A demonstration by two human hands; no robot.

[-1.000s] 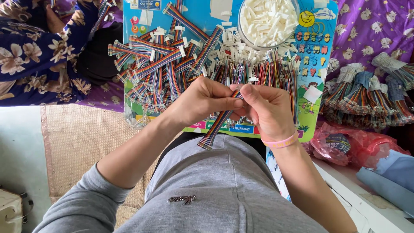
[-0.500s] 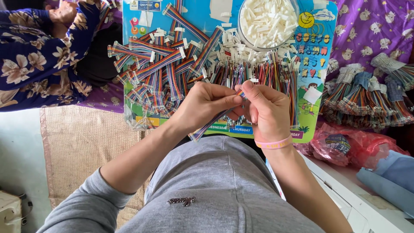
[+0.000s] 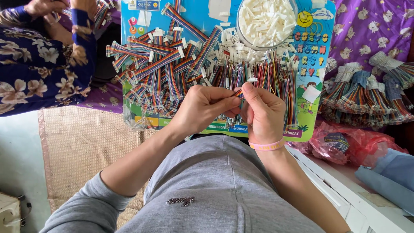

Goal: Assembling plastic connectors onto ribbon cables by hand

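Observation:
My left hand (image 3: 202,108) and my right hand (image 3: 263,113) meet over my lap, both pinching one short rainbow ribbon cable (image 3: 238,93) between their fingertips. A white connector (image 3: 252,79) sits just above my right thumb. Beyond the hands lies a colourful board (image 3: 310,56). Finished rainbow cables with white plugs (image 3: 164,69) are heaped on its left half, loose coloured wires (image 3: 276,80) on its right. A clear bowl of white connectors (image 3: 265,21) stands at the board's far edge.
Another person in a dark floral top (image 3: 39,69) works at the upper left. Bundles of tied cables (image 3: 366,95) lie on purple cloth at right, a red plastic bag (image 3: 349,144) below them. A woven mat (image 3: 82,151) covers the floor at left.
My hands have drawn the cable closer together and tighter; less of it hangs below my left hand than before. The other person's arms have shifted at the upper left.

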